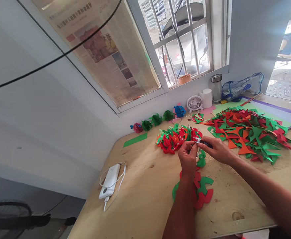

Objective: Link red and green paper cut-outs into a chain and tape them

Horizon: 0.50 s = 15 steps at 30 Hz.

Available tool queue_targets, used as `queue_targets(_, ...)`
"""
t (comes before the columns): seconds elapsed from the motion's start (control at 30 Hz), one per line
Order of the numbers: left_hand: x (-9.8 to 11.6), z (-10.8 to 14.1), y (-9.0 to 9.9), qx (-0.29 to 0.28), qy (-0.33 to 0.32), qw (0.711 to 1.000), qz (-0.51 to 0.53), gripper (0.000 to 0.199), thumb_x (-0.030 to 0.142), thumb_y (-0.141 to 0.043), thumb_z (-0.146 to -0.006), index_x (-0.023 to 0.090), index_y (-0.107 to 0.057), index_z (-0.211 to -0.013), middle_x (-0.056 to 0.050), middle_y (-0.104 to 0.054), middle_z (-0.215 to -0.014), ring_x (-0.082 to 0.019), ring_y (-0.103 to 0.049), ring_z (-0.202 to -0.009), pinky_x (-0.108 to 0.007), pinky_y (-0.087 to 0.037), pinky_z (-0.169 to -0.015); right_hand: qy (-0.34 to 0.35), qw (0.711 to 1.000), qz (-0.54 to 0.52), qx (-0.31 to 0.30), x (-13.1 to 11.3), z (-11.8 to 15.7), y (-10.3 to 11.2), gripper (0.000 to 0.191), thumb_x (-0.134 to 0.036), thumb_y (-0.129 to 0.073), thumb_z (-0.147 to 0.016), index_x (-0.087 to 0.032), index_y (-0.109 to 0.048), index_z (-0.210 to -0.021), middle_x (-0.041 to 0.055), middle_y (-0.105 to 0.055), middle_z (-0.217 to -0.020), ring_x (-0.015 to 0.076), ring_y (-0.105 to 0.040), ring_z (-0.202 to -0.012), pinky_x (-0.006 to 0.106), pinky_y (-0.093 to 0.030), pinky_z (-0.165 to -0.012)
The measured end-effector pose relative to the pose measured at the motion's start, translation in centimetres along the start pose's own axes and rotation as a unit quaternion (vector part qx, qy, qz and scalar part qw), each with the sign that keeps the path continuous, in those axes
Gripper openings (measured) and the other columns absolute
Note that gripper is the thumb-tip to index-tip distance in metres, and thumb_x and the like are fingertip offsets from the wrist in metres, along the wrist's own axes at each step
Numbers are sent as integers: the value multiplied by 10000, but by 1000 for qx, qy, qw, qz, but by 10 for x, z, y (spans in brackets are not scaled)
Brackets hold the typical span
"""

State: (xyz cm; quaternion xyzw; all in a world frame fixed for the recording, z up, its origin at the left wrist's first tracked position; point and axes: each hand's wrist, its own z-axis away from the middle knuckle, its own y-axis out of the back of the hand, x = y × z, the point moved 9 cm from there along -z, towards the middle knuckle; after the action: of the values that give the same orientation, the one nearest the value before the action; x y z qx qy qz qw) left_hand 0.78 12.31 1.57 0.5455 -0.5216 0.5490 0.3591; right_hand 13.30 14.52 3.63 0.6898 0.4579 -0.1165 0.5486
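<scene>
My right hand (218, 150) grips a slim black-handled tool (206, 144) with a pale or metallic tip; its exact kind is too small to tell. The tip meets the fingers of my left hand (187, 153), which are pinched together over something I cannot make out. Just beyond the left fingers lies a bunch of red, green and orange paper cutouts (171, 141). Below my hands, loose red and green cutouts spread over the table, among them a green curved piece (205, 185) and a red piece (204, 199), partly hidden by my left forearm.
A large heap of red, orange and green paper scraps (250, 134) lies right. Along the wall stand green paper balls (156, 119), a blue one (179, 111), a small fan (194, 103), a white cylinder (207, 98) and a bottle (217, 89). A cabled power bank (110, 181) lies left.
</scene>
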Motion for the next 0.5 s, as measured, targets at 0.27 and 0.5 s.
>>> queue_targets(0.27, 1, 0, -1, -8, -3, 1000, 9, 343, 459, -679, -667, 142, -623, -783, 62, -406, -497, -47, -342, -429, -189, -279, -433, -5, 1000, -3, -3, 0, 0, 1, 426, -549, -402, -866, -180, -564, -727, -15, -490, -594, 108, -390, -561, 226, -294, -508)
queue_targets(0.5, 0, -1, -1, -7, 1, 1000, 8, 350, 464, -685, -658, 145, -623, -785, 64, -399, -490, -48, -338, -429, -189, -278, -432, -10, 1000, 7, 8, -3, 1, 4, 417, -541, -409, -869, -184, -572, -729, -19, -483, -595, 102, -387, -546, 228, -292, -498)
